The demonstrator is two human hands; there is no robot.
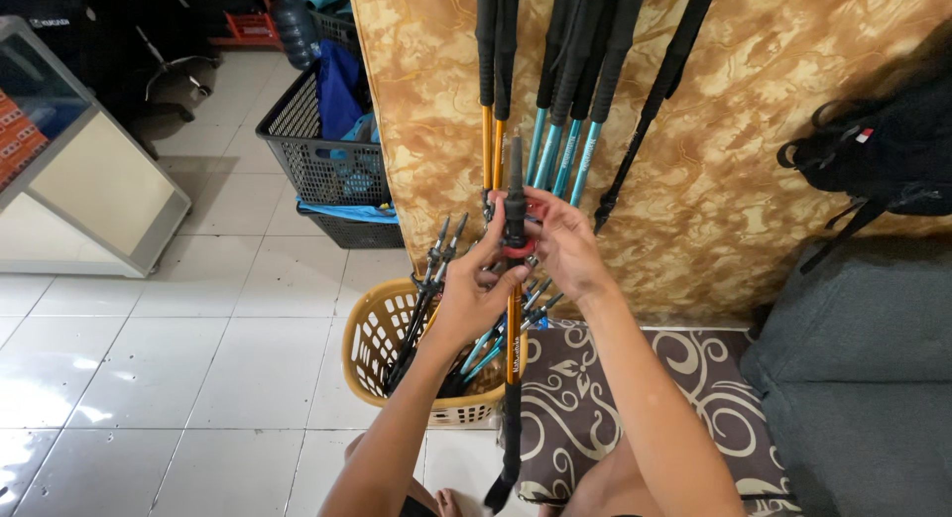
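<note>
The person holds an orange trekking pole (514, 324) upright in front of the body, tip end up and its black grip hanging low between the knees, which puts the pole's lower joint at a handy height. Both hands meet at that joint. The left hand (474, 291) is wrapped around the shaft just under a red ring-shaped basket (516, 249), fingers closed on the pole to steady it. The right hand (560, 241) comes in from the other side, its fingers pinched on the red basket and the black tip section (516, 195) above it; whether it is twisting or only gripping cannot be told from this view.

Just behind the hands, a tan plastic laundry basket (382, 334) stands on the white tiled floor (169, 378), holding a bundle of poles propped tips-up, so each leans within reach. More poles, teal and orange with black grips (565, 130), hang against a marbled yellow-brown board (754, 160), kept off the floor. A patterned brown mat (635, 408) lies beside the basket, a grey cushion (853, 378) to the right, a black backpack (883, 150) above it, and dark crates with blue cloth (327, 130) sit further left.
</note>
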